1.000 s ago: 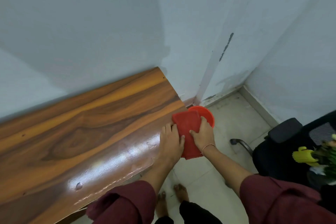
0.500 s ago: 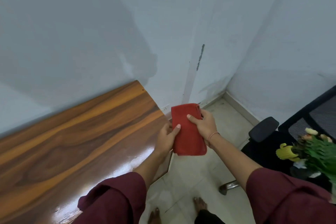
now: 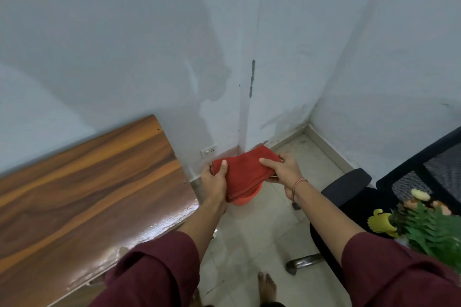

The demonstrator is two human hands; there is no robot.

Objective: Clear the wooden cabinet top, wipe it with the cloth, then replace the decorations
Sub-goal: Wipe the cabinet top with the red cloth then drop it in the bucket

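While our thumbs lie flat across the top of the folded red cloth (image 3: 245,174) and the other fingers curl beneath it, our left hand (image 3: 214,182) grips its left end and our right hand (image 3: 282,169) its right end. We hold it above the tiled floor (image 3: 249,244), just past the end of the glossy wooden cabinet top (image 3: 87,194). An orange rim (image 3: 243,201) shows under the cloth. At our right, flowers (image 3: 429,227) sit on the black chair (image 3: 346,182).

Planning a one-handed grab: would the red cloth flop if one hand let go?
Probably floppy: the cloth bends between the left hand and right hand. Likely light, since a loose grip holds it. Folded layers might slide apart.
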